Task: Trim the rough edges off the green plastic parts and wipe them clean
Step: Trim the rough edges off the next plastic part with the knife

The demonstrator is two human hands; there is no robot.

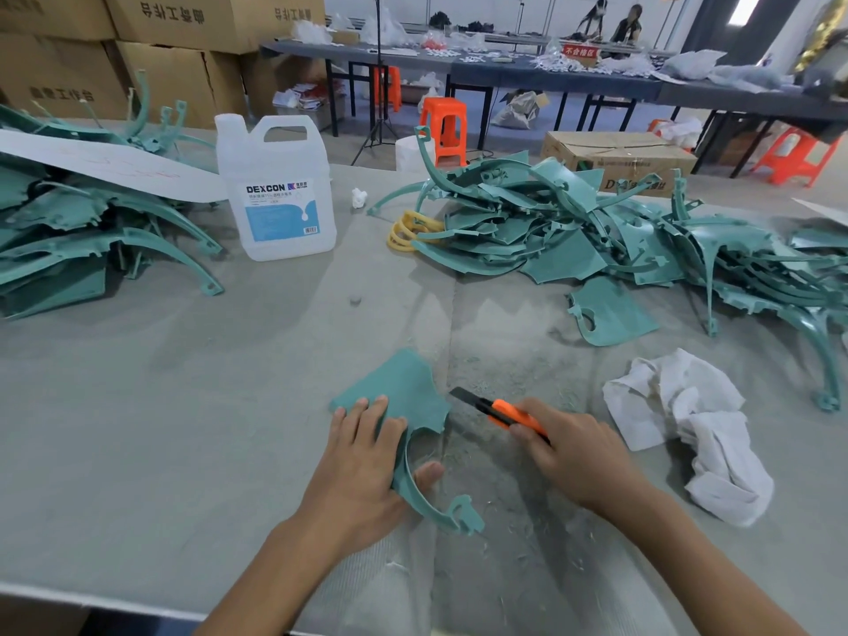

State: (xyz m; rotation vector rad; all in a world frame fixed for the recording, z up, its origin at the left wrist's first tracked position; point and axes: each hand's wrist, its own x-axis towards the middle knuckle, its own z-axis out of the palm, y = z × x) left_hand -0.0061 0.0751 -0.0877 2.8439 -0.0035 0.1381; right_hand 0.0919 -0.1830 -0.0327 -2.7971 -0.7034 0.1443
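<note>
Near side of the jug [275, 190] and a bit to its right, L hand [362, 456] holds the green part [404, 387] down on the table [183, 406]. Fingers lie fairly straight across the flat plate; thumb is hooked round the far side of the part's curved arm, so the arm sits btwn thumb and palm. Part lies flat, plate end toward the jug, arm w/ its hooked tip curving back toward the person.

R hand [573, 456], further right of the jug than the L, is curled tight round an orange knife [500, 413]. Dark blade is out, pointing at the plate's ragged right edge. Tip is just beside that edge; can't tell if it touches.

Thin pale shavings [504, 521] are scattered on the table around both hands.

White rag [679, 415] lies crumpled further right again, apart from the R hand.

Big pile of green parts [573, 231] sits right of the jug at approx its depth, spreading to the frame edge. Yellow part [406, 229] pokes out of the pile on the side facing the jug. Small white wad [359, 197] lies just right of the jug.

Second pile [69, 231] is left of the jug, w/ a white sheet [105, 162] lying over it, its end reaching the jug's left side. Jug stands upright, blue-and-white label facing the person. Cardboard boxes [183, 20] are stacked behind it.
</note>
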